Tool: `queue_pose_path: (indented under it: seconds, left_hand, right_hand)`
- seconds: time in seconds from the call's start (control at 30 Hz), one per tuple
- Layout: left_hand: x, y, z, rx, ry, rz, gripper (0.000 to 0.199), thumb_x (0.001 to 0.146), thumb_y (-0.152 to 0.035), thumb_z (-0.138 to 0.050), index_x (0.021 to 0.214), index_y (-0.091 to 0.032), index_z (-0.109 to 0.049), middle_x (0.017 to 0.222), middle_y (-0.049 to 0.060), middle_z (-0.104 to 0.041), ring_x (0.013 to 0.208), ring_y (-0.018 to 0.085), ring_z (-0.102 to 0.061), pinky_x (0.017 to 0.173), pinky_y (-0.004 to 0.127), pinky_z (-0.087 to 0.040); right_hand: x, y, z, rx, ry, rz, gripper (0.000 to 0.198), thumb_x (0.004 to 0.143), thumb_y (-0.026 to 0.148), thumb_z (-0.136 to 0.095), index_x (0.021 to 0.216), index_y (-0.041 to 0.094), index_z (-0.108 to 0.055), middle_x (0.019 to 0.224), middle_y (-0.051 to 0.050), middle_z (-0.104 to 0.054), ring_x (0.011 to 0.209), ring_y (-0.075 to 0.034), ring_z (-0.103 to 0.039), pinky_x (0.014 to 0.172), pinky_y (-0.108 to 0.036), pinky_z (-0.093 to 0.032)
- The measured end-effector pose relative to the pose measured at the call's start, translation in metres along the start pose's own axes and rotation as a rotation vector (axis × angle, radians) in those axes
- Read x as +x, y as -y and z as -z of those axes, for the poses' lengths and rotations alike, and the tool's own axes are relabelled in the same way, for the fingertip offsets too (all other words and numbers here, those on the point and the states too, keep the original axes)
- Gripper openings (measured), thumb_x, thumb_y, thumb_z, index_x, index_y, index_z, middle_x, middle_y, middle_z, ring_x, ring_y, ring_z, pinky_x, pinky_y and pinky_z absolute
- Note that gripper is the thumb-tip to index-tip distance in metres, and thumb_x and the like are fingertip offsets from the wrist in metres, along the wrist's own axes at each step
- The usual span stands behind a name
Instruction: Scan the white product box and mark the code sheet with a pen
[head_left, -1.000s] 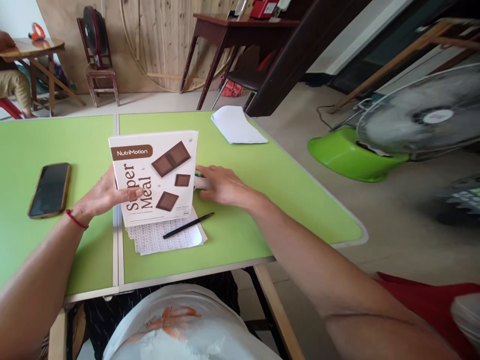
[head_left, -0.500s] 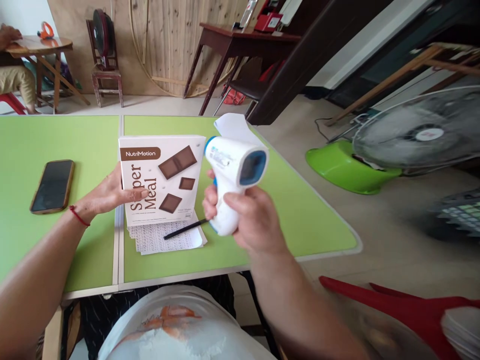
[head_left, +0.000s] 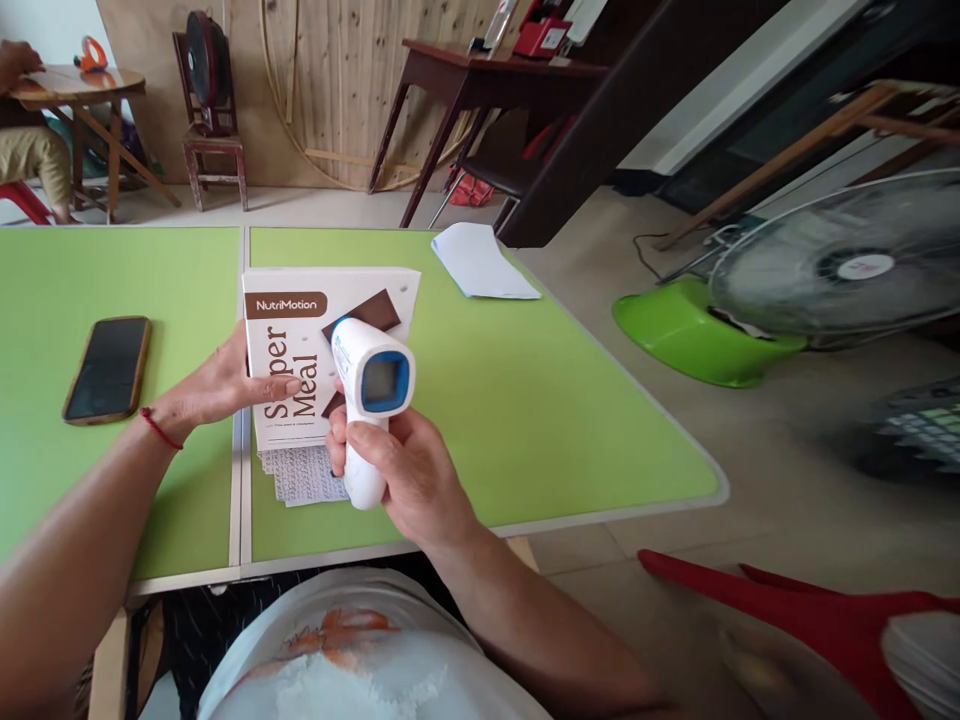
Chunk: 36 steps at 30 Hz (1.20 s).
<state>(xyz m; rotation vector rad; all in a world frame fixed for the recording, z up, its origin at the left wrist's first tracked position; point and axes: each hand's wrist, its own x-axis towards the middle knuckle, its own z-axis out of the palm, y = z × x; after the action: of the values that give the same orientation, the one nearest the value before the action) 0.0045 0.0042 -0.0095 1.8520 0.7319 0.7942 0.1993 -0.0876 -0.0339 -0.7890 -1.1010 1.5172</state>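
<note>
My left hand grips the left side of a white NutriMotion box, its thumb lying across the front. The box stands upright, its printed face turned toward me. In my right hand is a white and blue infrared thermometer, held by its handle in front of the box. Its small screen faces me and looks dark. The thermometer covers part of the chocolate pictures on the box. Below the box lie handwritten sheets on the green table; the right hand hides part of them.
A phone lies on the table's left half, and folded white paper at its far edge. To the right are a large fan, a green stool and a red chair. A person sits at a round table far left.
My right hand has brought the thermometer left, from beside the box to in front of it. The black pen on the sheets is now mostly hidden. My left hand keeps its hold.
</note>
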Motion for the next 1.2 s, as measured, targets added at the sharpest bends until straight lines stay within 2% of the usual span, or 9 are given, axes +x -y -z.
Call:
queue_pose_path:
  seconds: [0.23,0.37,0.77,1.2]
  left_hand:
    - [-0.001,0.004,0.003,-0.01,0.005,0.003,0.035,0.078,-0.039,-0.075,0.1,-0.014,-0.064,0.104,0.01,-0.069,0.101,0.027,-0.064,0.08,0.033,-0.056]
    - [-0.001,0.006,0.003,-0.019,0.001,0.032,0.041,0.078,-0.04,-0.076,0.106,-0.014,-0.062,0.105,0.011,-0.069,0.095,0.025,-0.065,0.076,0.032,-0.056]
    - [0.0,0.003,0.002,-0.02,0.01,0.021,0.04,0.079,-0.039,-0.075,0.106,-0.013,-0.061,0.107,0.011,-0.066,0.091,0.023,-0.064,0.073,0.031,-0.056]
    - [0.0,0.004,0.003,-0.028,0.019,0.009,0.039,0.08,-0.035,-0.075,0.108,-0.012,-0.061,0.107,0.011,-0.066,0.092,0.021,-0.063,0.073,0.028,-0.054]
  right_hand:
    - [0.0,-0.004,-0.003,0.026,-0.004,-0.005,0.028,0.082,0.045,-0.067,0.096,0.022,-0.059,0.068,0.002,-0.058,0.059,-0.013,-0.052,0.055,-0.028,-0.041]
    - [0.001,-0.005,-0.004,0.027,-0.009,0.009,0.026,0.083,0.044,-0.068,0.091,0.021,-0.06,0.068,0.002,-0.059,0.059,-0.012,-0.053,0.055,-0.027,-0.042]
    - [0.002,-0.014,-0.008,0.117,-0.019,0.02,0.026,0.082,0.045,-0.069,0.085,0.021,-0.059,0.066,0.003,-0.059,0.055,-0.01,-0.05,0.052,-0.027,-0.039]
    - [0.002,-0.014,-0.008,0.129,0.019,0.054,0.026,0.083,0.044,-0.069,0.088,0.022,-0.058,0.067,0.003,-0.06,0.057,-0.011,-0.052,0.056,-0.028,-0.041]
